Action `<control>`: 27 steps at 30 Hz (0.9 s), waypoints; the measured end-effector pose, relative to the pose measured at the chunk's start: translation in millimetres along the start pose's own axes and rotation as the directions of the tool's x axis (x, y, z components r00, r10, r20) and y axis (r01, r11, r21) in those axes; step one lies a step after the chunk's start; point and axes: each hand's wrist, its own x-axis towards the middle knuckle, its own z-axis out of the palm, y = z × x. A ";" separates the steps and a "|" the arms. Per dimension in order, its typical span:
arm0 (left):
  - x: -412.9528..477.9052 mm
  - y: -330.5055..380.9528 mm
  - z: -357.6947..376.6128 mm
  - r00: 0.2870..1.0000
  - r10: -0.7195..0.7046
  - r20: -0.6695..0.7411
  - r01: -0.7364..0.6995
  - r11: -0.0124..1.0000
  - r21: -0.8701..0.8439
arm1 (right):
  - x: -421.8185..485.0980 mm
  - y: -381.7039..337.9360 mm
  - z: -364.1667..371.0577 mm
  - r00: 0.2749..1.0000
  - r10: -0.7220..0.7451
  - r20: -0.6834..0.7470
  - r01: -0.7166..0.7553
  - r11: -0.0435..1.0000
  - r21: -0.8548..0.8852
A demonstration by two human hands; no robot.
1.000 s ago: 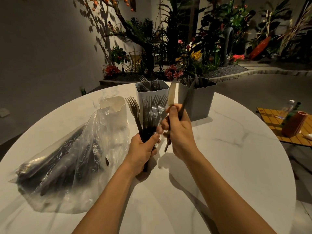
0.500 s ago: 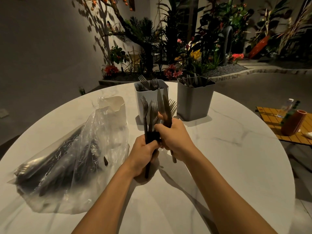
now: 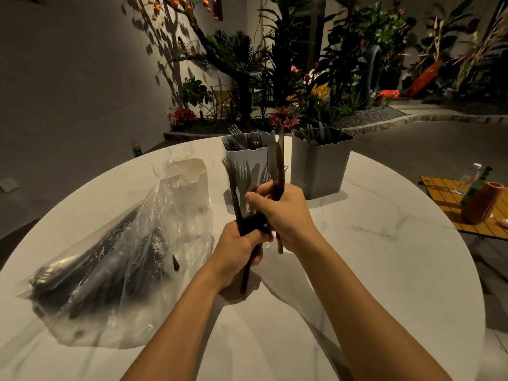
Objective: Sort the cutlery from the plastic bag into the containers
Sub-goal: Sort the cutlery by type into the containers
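My left hand (image 3: pixel 237 253) grips the handles of a bundle of forks (image 3: pixel 239 174), held upright over the table's middle. My right hand (image 3: pixel 286 215) holds two knives (image 3: pixel 277 160) upright beside the bundle, its fingers touching the forks. A clear plastic bag (image 3: pixel 118 259) with dark cutlery inside lies on the left. Three containers stand behind: a white one (image 3: pixel 192 174) partly under the bag's mouth, a light grey one (image 3: pixel 242 152) holding forks, and a darker grey one (image 3: pixel 321 163) holding knives.
The round white marble table (image 3: pixel 384 270) carries everything. To the right, a lower wooden side table (image 3: pixel 445 204) bears a terracotta cup (image 3: pixel 481 207) and a bottle. Plants and flowers stand behind the table.
My right hand came back from near the dark grey container to the fork bundle, still holding the knives. The left hand drew the forks closer together.
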 end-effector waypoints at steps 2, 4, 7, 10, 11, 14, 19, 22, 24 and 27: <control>0.3 1.2 -0.8 1.000 0.003 -0.008 -0.003 1.000 -0.002 | 0.9 -0.4 3.6 0.999 0.008 -0.046 -0.005 0.999 0.046; 1.1 1.8 -2.3 1.000 0.003 -0.008 -0.003 1.000 -0.018 | 2.4 -0.6 5.4 0.997 0.023 -0.071 -0.016 0.995 0.096; 1.9 2.8 -4.1 1.000 0.004 -0.002 -0.004 0.999 -0.039 | 5.0 -0.4 6.2 0.996 0.049 -0.080 -0.037 0.989 0.144; 0.7 4.3 -5.5 1.000 -0.013 0.026 0.014 0.999 -0.032 | 7.5 -6.0 4.5 0.994 0.025 -0.107 -0.005 0.982 0.190; 0.1 4.4 -5.6 0.999 -0.016 0.043 0.017 0.999 -0.034 | 9.3 -9.2 3.1 0.992 0.018 -0.123 0.010 0.975 0.221; -1.0 4.2 -6.8 0.998 -0.030 0.058 0.033 0.998 -0.056 | 15.7 -22.2 -2.8 0.987 0.003 -0.162 0.046 0.955 0.293; 2.4 -1.5 -9.4 0.996 -0.085 0.033 0.089 0.990 -0.110 | 21.3 -41.0 -19.4 0.963 0.019 -0.270 0.095 0.911 0.402; 4.9 -2.5 -10.5 0.994 -0.108 0.023 0.110 0.979 -0.173 | 17.8 -40.8 -30.4 0.960 0.046 -0.277 0.104 0.857 0.505; 5.9 -2.9 -12.2 0.994 -0.102 0.027 0.106 0.969 -0.224 | 14.2 -30.9 -34.5 0.953 0.083 -0.292 0.094 0.834 0.544; 6.8 -4.2 -13.6 0.994 -0.097 0.051 0.107 0.967 -0.233 | 12.9 -14.6 -38.9 0.953 0.202 -0.225 -0.016 0.777 0.629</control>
